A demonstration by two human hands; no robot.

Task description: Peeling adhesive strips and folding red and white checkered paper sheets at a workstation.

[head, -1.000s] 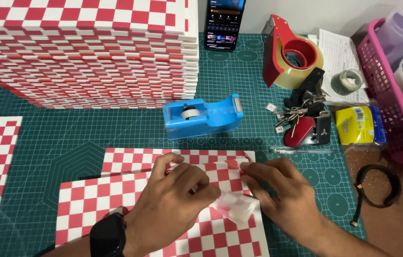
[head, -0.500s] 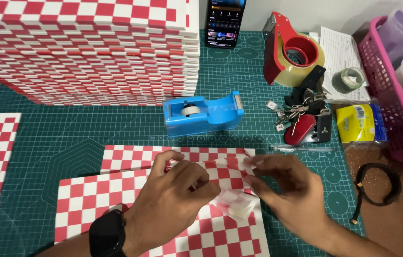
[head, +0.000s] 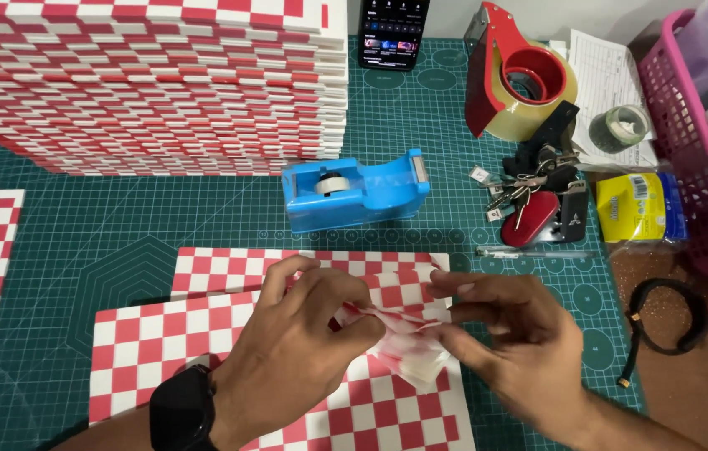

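Between your fingers, both hands, left hand [head: 304, 334] and right hand [head: 512, 342], pinch the small checkered paper piece [head: 400, 334] just above the checkered sheet [head: 170, 342]; keep its edges taut and aligned.

Craft/packing desk — green cutting mat [head: 162, 242], tape dispensers [head: 354, 190], stacked checkered sheets [head: 145, 83].

crumpled checkered paper [head: 400, 321], pinched above sheet

Red-and-white checked sheets [head: 203, 334] lie on a green gridded mat [head: 120, 225], far from them a blue tape dispenser [head: 354, 190], right a pink basket [head: 688, 159].
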